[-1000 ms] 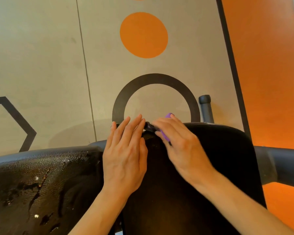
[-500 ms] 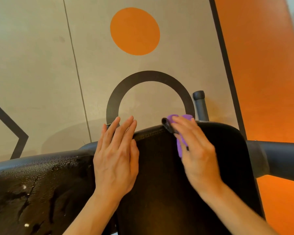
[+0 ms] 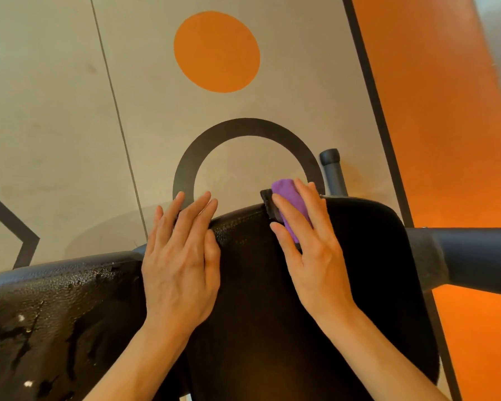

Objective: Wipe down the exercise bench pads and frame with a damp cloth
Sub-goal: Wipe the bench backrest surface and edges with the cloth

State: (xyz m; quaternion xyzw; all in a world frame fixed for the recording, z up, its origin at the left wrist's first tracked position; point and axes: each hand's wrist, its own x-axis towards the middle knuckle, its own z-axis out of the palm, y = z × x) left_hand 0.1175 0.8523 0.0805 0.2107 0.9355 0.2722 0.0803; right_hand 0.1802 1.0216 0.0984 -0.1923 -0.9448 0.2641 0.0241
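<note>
While I watch through the head view, the only one I have, my right hand (image 3: 310,250) lies flat on the black bench pad (image 3: 359,270), its fingers (image 3: 321,209) straight and slightly spread over the purple cloth (image 3: 289,198). The cloth sits folded beneath those fingers at the pad's far edge, next to a short black strap (image 3: 268,205) just left of them. I judge the flat palm is there to press the damp cloth hard against the vinyl. My left hand (image 3: 180,264) rests open on the pad's left edge, fingers together, likely bracing the pad. Left of that hand, a second pad (image 3: 55,308) shines with wet streaks. A grey frame tube (image 3: 475,261) runs out to the right of my right fingers.

Against half a second ago, the cloth and right hand have slid rightward along the far edge, away from the left hand, and more purple shows beyond the fingertips. The left hand has held its place.
</note>
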